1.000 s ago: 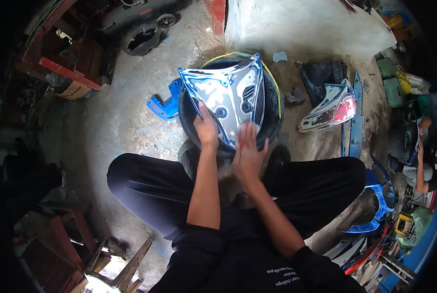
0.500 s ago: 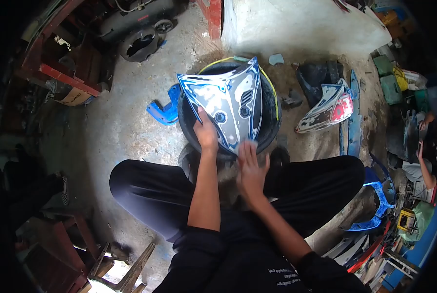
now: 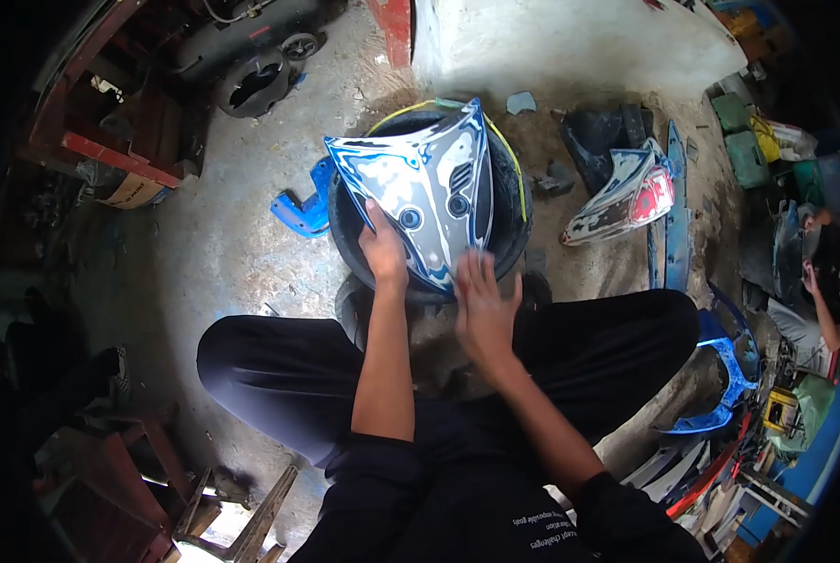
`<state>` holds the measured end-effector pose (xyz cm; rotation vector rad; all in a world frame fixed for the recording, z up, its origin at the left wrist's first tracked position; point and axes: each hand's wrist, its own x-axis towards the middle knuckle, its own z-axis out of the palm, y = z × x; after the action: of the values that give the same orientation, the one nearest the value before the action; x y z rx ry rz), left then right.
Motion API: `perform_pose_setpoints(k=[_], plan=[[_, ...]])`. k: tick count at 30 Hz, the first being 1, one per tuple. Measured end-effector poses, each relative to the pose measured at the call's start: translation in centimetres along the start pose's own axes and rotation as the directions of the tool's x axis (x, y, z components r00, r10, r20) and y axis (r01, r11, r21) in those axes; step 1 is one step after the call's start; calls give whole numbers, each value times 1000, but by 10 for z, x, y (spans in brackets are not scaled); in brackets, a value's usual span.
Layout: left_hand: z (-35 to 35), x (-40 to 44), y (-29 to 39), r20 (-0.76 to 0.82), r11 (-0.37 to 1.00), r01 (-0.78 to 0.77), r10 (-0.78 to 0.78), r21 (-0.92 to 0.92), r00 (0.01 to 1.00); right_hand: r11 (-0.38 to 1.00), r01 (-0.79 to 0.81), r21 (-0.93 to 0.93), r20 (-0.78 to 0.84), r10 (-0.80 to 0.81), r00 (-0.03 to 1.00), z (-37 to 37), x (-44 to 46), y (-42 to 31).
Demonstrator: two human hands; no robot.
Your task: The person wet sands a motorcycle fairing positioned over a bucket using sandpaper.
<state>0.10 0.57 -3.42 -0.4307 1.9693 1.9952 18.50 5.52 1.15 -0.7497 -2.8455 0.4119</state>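
Observation:
A motorcycle fairing panel [image 3: 432,192], pointed at its corners and patched in blue, white and grey, rests tilted over a black tub [image 3: 514,246]. Two round holes and a slotted vent mark its face. My left hand [image 3: 383,251] grips the panel's left edge, thumb on top and the other fingers hidden beneath. At the lower right edge, my right hand [image 3: 484,305] lies with fingers stretched out and thumb apart. Its fingertips are blurred against the panel; whether anything thin lies under them I cannot tell.
A blue plastic piece [image 3: 303,208] lies left of the tub. To the right are a part-stripped panel with a red patch [image 3: 647,199], a long blue strip [image 3: 675,244] and a blue frame [image 3: 728,385]. Another person's arm [image 3: 822,305] shows at far right.
The whole view has shifted slightly, so the panel and tub appear a little further up and left. My right hand has moved slightly along the panel's lower edge; the left keeps its grip.

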Motion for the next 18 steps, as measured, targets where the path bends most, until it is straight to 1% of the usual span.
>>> perform_pose_setpoints(k=[1,2,3,4,6,7,8,9,10,11,12,13,14,15,17,18], plan=[[0,-5,5,-12,1000,9,-9,-1,1000,1000,-19,24,-11,20,1000,-4,18,-3],[0,-10,11,-27,1000,14,-14,-5,1000,999,-27,28,-8,28,1000,-4,14,-3],[-3,-8,10,-25,998,55,-54,43,998,998,-36,52,2,36,999,-4,14,-6],[-5,-8,11,-24,998,46,-45,46,999,996,-43,77,8,43,999,-5,18,-10],[0,-9,8,-3,997,-62,62,-38,998,996,-46,70,8,45,999,0,0,-12],[1,-13,16,-7,999,-30,30,-20,1000,996,-63,66,27,61,998,7,-18,-12],[3,-6,11,-12,999,-31,31,-26,999,994,-85,62,49,82,995,11,-27,-12],[3,3,1,-68,999,-23,25,28,997,993,-86,76,6,85,996,15,-17,-13],[0,6,-9,-122,996,-6,17,90,992,992,-95,78,19,94,995,15,-3,-14],[-3,-10,10,0,1000,-13,13,-1,1000,984,-123,132,7,123,992,15,12,-15],[-5,-11,7,1,1000,-12,12,5,1000,972,-142,186,-15,147,989,15,21,-16],[-5,-10,7,-42,999,27,-26,30,999,964,-143,223,-37,155,987,14,17,-22],[-3,-8,9,-83,997,63,-59,46,995,965,-140,222,-45,154,987,14,4,-24],[-2,-4,4,-56,1000,-9,10,14,998,981,-117,157,-7,119,993,19,-15,-24],[0,-8,12,-53,1000,-20,20,1,998,995,-88,42,78,85,993,18,-31,-24],[-1,-10,12,-48,1000,-25,25,3,999,995,-85,44,81,81,993,18,-23,-23]])
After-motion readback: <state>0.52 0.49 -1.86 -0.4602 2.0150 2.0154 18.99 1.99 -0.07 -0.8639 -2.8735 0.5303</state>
